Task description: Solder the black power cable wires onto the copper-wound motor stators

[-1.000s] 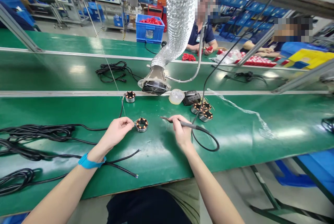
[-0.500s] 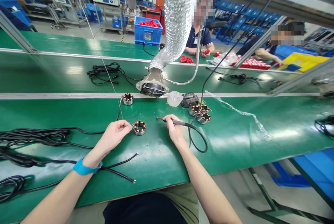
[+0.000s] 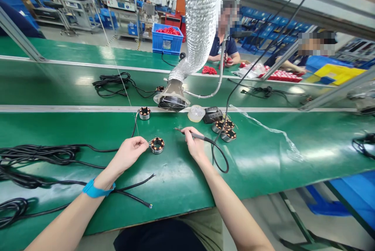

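My left hand [image 3: 134,150] is pinched at the left edge of a ring-shaped copper-wound coil [image 3: 157,145] on the green bench; what lies between the fingertips is too small to make out. In my right hand [image 3: 193,141] is a soldering iron [image 3: 195,136], its tip pointing left above the bench, apart from the coil. The iron's black cord loops to the right. A second coil [image 3: 144,113] with a black cable sits behind the first. Several more coils [image 3: 228,135] stand together to the right, beside a dark metal holder [image 3: 213,114] and a round translucent container [image 3: 196,113].
A fume duct [image 3: 202,20] with a fan hood [image 3: 172,98] hangs over the middle. Coiled black cables [image 3: 38,153] lie at left, stripped ends [image 3: 150,205] near the front edge. Two people work across the bench near red parts [image 3: 281,73] and a yellow bin [image 3: 336,73].
The view has shifted slightly. Both hands hold nearly the same places, the soldering iron still in the right one. Across the bench, the right-hand person's arm has moved a little left.
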A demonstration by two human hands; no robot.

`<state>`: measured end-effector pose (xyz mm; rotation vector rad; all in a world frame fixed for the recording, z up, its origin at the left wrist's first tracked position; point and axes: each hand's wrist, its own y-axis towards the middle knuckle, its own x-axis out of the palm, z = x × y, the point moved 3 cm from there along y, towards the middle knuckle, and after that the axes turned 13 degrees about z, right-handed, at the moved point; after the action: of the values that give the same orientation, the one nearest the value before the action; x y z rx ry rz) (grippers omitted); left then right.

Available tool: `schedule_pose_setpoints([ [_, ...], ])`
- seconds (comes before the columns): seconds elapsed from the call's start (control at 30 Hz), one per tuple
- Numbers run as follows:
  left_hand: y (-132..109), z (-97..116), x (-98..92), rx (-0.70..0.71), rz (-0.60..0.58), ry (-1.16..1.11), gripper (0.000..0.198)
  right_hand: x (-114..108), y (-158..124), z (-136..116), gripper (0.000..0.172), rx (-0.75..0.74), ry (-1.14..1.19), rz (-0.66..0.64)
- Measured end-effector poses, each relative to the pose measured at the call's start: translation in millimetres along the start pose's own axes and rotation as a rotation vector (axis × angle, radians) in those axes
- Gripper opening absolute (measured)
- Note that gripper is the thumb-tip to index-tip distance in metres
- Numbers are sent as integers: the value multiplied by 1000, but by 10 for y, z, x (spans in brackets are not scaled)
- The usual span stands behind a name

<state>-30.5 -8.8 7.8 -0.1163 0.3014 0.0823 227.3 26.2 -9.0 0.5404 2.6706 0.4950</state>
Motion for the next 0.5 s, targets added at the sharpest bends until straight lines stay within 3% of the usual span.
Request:
schedule_pose_setpoints([
  [0.23,-13,8,-1,0,-4,12,27,52,-11,94,30,38,-6,-50],
  [0.5,-21,31,0,-13,-4,6,29,13,111,74,31,12,-8,-14],
])
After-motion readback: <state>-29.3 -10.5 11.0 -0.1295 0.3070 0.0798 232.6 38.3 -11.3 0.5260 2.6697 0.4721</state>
